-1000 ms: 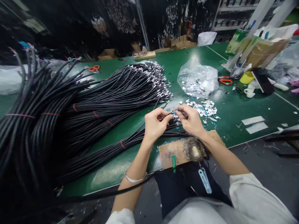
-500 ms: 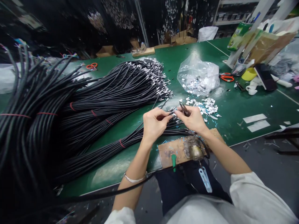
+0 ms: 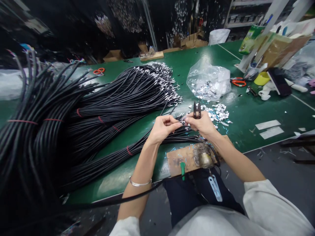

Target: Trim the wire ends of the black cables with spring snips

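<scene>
Green bench [image 3: 246, 118], cable work at its near edge.
Nearest us a wooden block [image 3: 187, 159] sits on the edge. Just beyond it our left hand [image 3: 162, 128] pinches a black cable end [image 3: 181, 122]; our right hand [image 3: 203, 124], touching it there, is closed on small snips [image 3: 197, 110] pointing up. Silver scraps [image 3: 218, 113] lie just past, then cable bundles [image 3: 118, 101] and a clear bag [image 3: 208, 82].

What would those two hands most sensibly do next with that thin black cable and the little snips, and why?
Probably tilt the snips down to the cable end. The right hand holds them blades up, clear of the end that both it and the left hand pinch.
</scene>
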Tool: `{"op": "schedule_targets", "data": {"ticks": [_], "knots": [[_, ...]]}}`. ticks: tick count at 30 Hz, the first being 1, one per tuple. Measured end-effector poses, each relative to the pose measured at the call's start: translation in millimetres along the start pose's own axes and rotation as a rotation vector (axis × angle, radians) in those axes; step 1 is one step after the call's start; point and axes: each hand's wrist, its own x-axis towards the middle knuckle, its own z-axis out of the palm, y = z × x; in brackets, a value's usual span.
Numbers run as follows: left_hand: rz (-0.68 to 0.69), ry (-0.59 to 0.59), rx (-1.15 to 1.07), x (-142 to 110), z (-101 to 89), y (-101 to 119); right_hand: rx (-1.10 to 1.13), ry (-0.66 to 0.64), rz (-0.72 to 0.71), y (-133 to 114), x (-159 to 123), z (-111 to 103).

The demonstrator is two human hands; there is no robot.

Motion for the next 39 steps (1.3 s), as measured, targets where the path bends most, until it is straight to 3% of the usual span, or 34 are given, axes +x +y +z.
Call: {"op": "schedule_targets", "data": {"ticks": [2, 4, 10, 14, 20, 24, 28, 31, 36, 39], "knots": [[0.109, 0.051, 0.06, -1, 1.3, 2, 0.179, -0.106, 0.168, -3, 3, -2], [0.246, 0.137, 0.213, -3, 2.5, 3, 0.257, -0.153, 0.21, -6, 4, -3], [0.563, 0.315, 0.595, -9, 5.0, 3, 0.135, -0.098, 0.041, -7, -1, -2], [0.651, 0.397, 0.803, -10, 8.0, -3, -0.018, 0.041, -0.074, -3, -2, 2], [0.721, 0.462, 1.033, -10, 12.9, -9, -0.062, 0.111, -0.058, -2, 1, 4], [0.689, 0.524, 0.989, -11, 17.8, -11, -0.13, 0.14, -0.122, 2, 0, 4], [0.662, 0.569, 0.857, -11, 20.3, -11, -0.514, 0.212, -0.502, 11, -9, 10], [0.63, 0.586, 0.73, -12, 17.7, -6, -0.663, 0.059, -0.712, 15, -15, 14], [0.593, 0.596, 0.551, -14, 11.7, 5, -0.475, 0.171, -0.482, 5, -12, 6], [0.634, 0.604, 0.548, -15, 10.4, 10, -0.446, 0.063, -0.473, -2, -8, 0]]}}
